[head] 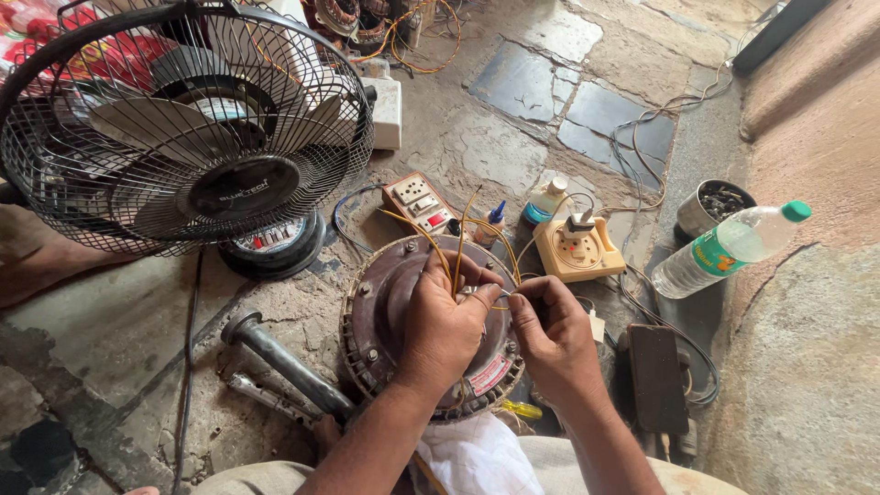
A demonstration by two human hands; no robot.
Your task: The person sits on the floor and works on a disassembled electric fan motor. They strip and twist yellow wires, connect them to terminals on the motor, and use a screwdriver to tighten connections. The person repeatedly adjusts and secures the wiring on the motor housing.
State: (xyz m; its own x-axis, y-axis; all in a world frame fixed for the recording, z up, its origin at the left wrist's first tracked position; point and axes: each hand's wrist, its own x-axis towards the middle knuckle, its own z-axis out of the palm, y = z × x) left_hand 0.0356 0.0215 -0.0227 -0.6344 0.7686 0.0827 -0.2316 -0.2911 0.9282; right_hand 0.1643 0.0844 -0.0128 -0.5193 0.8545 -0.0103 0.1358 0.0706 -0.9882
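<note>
Nearest, a white cloth (477, 458) lies on the lap. Just beyond, the left hand (445, 321) and right hand (550, 335) pinch thin yellow wires (458, 240) over a brown ceiling-fan motor (380, 312) on the stone floor (119, 330). Farther right sits a yellow socket box (579, 249); far left stands a black table fan (183, 119).

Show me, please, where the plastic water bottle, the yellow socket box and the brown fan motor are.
plastic water bottle (724, 252): head view, on its labelled middle.
yellow socket box (579, 252): head view, on its top face.
brown fan motor (380, 316): head view, on its casing left of the hands.
</note>
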